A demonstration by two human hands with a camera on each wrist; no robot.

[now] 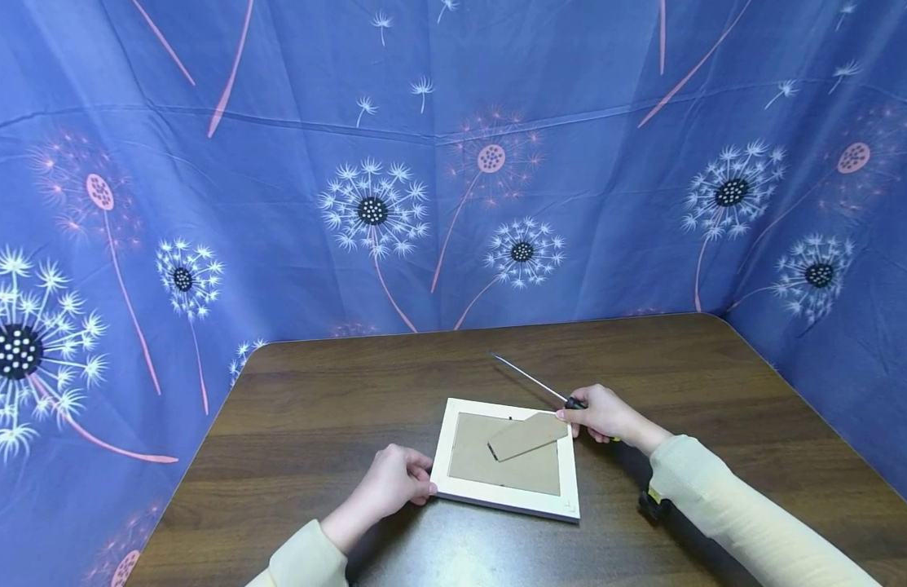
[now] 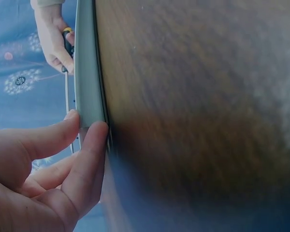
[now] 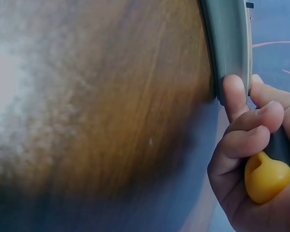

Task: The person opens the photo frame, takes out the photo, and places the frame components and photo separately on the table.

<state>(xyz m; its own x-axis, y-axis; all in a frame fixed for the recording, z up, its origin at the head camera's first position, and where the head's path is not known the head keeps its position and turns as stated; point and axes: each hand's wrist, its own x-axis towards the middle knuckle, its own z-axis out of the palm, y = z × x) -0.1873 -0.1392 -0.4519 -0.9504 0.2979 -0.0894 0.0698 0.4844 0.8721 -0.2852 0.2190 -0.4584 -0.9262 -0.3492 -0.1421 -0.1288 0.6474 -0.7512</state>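
A white picture frame (image 1: pixel 497 499) lies face down on the table, its brown backing board (image 1: pixel 468 469) showing. Across the board slants a brown easel stand (image 1: pixel 526 438). My left hand (image 1: pixel 392 487) pinches the frame's near left corner between thumb and fingers; the left wrist view has the fingertips on the frame's side edge (image 2: pixel 89 63). In my right hand (image 1: pixel 607 414) is a screwdriver, its thin shaft (image 1: pixel 530 377) pointing to the far left. Curled fingers hold its black handle with a yellow end (image 3: pixel 268 178), while thumb and forefinger grip the frame's far right corner.
The wooden table (image 1: pixel 314 408) extends around the frame, with a rounded far edge. Behind and beside it hangs a blue dandelion-print cloth (image 1: pixel 277 204). A black and yellow object (image 1: pixel 653 504) shows beneath the right sleeve.
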